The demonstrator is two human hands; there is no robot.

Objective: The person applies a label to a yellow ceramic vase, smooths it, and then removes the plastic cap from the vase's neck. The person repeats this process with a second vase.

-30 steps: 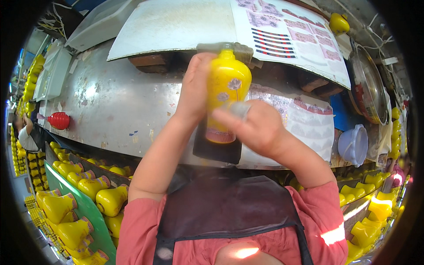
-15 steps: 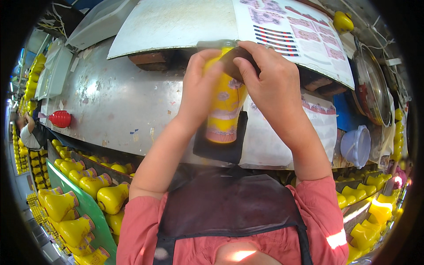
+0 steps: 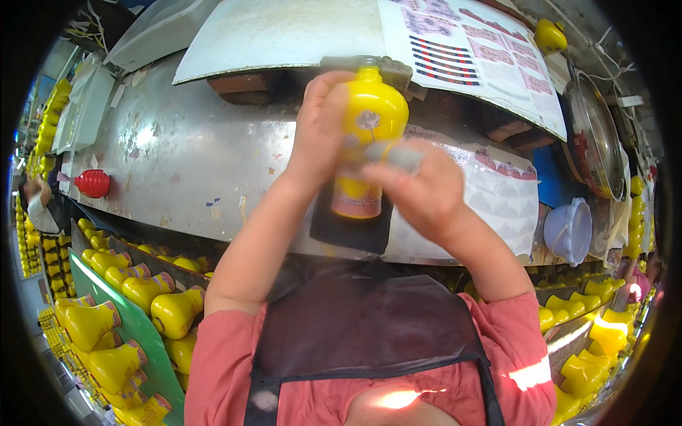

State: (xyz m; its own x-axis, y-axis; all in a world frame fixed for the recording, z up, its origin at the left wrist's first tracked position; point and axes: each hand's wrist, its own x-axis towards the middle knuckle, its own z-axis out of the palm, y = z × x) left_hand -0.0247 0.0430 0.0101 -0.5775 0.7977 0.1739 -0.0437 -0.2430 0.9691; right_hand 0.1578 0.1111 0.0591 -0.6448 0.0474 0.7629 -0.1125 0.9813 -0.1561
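Note:
A yellow vase [image 3: 380, 106] with purple-grey flower decals and a patterned band at its base lies with its neck pointing away from me. My left hand [image 3: 318, 135] grips its left side near the shoulder. Over the vase's lower right body, my right hand [image 3: 430, 188] is smeared by motion, fingers closed round a flat scraper-like piece [image 3: 398, 157] that looks greyish in the blur. Beneath the vase's base is a dark cloth [image 3: 330, 231]. The neck lies by a grey block [image 3: 396, 71], and how it is held there is hard to make out.
Decal sheets [image 3: 444, 64] lie on a raised white board; another sheet [image 3: 497, 206] is on the metal table [image 3: 177, 163]. A red ribbed container [image 3: 93, 183] stands left, a pale bucket [image 3: 568, 231] right. Rows of yellow vases [image 3: 177, 312] flank me. Another person [image 3: 41, 202] is far left.
My right hand has moved down from the vase's shoulder to its lower body with the flat piece, uncovering the neck and shoulder. My left hand stays at the vase's left side.

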